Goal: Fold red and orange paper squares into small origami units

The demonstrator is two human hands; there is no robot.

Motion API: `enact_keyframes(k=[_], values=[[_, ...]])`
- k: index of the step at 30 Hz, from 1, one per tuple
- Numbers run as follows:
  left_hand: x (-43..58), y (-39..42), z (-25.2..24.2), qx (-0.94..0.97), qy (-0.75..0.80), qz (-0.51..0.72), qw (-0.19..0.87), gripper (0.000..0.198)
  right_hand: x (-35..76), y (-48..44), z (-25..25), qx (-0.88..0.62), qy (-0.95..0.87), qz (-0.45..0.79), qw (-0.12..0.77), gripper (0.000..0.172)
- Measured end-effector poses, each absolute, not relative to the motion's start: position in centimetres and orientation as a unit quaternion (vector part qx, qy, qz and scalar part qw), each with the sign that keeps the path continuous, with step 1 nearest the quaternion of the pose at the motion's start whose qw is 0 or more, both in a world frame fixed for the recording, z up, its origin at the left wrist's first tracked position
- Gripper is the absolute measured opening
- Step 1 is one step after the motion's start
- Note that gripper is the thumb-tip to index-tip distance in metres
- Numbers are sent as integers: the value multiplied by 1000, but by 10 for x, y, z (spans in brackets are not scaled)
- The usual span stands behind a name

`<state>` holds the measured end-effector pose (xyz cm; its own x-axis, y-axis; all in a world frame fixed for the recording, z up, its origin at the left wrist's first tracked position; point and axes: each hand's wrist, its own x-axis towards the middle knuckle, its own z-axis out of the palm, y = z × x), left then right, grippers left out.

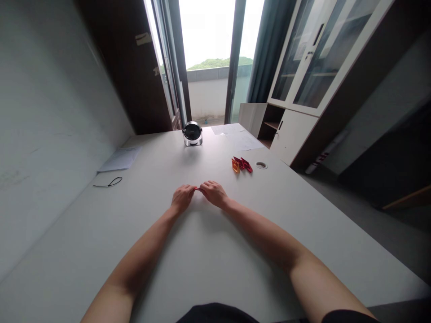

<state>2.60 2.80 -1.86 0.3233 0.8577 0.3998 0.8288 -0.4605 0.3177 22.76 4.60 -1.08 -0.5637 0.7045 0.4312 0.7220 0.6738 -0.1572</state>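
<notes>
Both hands meet over the middle of the white table (202,251), gripping a small red piece of what looks like folded paper (197,189). Only a thin strip of it shows; fingers hide the rest. My left hand (182,196) pinches its left end, fingers closed. On the right end, the fingers of my right hand (213,193) are curled shut. Beyond the right hand lie several folded paper shapes, an orange one (235,165) in front and red ones (247,164) beside it.
A round black-and-silver device on a stand (192,133) is at the back. A white-rimmed cable hole (261,165) is to the right. Paper sheets (119,159) and a black cable tie (108,185) lie at left, more sheets (247,140) at back right. A wall borders the left edge.
</notes>
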Motion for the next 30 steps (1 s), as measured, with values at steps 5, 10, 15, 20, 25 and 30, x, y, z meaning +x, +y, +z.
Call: enact_keyframes(k=[5, 10, 15, 20, 25, 30], values=[[26, 28, -19, 811, 530, 247, 25, 26, 228, 44, -11, -423, -879, -16, 220, 25], [27, 26, -17, 808, 528, 260, 26, 25, 228, 46, -13, -423, -882, -30, 205, 25], [29, 24, -10, 823, 512, 246, -22, 24, 229, 46, -11, -409, -890, -36, 196, 24], [30, 23, -10, 831, 510, 222, -32, 23, 230, 45, -9, -381, -902, -44, 196, 23], [30, 24, -14, 820, 528, 222, 9, 22, 229, 47, -10, -391, -900, -47, 188, 23], [30, 25, -17, 802, 554, 217, 50, 24, 231, 49, -9, -415, -893, -32, 173, 18]])
